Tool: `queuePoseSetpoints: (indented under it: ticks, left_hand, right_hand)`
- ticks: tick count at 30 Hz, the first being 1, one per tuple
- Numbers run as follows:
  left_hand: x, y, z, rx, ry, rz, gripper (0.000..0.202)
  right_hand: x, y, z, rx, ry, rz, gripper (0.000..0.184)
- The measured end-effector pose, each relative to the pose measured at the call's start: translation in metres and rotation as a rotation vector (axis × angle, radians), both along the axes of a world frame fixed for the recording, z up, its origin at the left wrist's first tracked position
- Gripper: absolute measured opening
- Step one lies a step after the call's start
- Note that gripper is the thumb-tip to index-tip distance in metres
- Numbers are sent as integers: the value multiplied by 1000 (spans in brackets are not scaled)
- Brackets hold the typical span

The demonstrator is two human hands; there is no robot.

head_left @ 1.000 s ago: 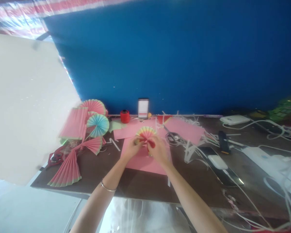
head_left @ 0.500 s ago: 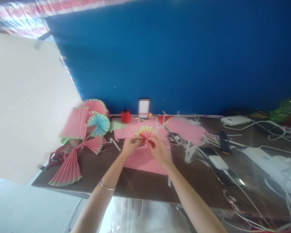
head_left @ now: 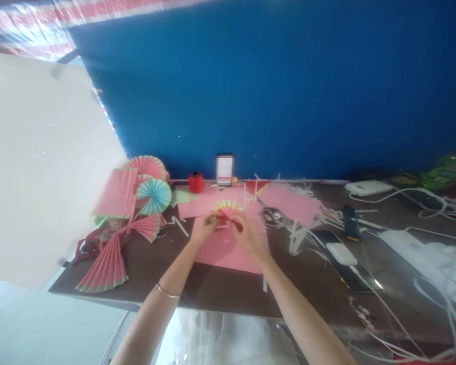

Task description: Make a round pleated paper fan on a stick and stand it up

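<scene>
Between my two hands is a small pleated paper fan (head_left: 228, 207), pink and red with a yellow-green outer edge, its folds spread upward in a half round. My left hand (head_left: 207, 226) pinches its left lower side, and my right hand (head_left: 246, 230) pinches the right lower side. Fingertips of both hands meet near the fan's base, which they partly hide. Beneath them lies a pink paper sheet (head_left: 228, 253) on the dark table (head_left: 155, 279). Scissors (head_left: 271, 215) rest just right of my right hand.
Folded pink fans (head_left: 108, 266) and a blue paper rosette (head_left: 154, 196) lie at left. A red thread spool (head_left: 196, 182) and an upright phone (head_left: 225, 170) stand at the back. White paper strips (head_left: 296, 238), a dark phone (head_left: 355, 276) and a power strip (head_left: 406, 248) with cables fill the right.
The fan's pleats have shifted slightly and its top edge sits a little lower between my fingers. Both hands stay in nearly the same place.
</scene>
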State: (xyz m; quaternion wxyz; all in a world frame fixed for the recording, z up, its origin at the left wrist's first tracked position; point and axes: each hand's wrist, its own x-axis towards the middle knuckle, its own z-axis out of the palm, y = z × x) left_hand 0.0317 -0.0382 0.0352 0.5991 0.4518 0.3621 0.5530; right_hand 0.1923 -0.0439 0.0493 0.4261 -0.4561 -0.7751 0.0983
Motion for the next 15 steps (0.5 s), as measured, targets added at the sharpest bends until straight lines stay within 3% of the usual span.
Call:
queuePoseSetpoints:
  ticks: [8, 15]
  left_hand:
    - [5, 1, -5, -70, -74, 64, 27]
    - [5, 3, -9, 18, 172, 215, 23]
  right_hand:
    - [-5, -2, -3, -20, -29, -53, 9]
    - [-8, -2, -9, -14, -63, -110, 11]
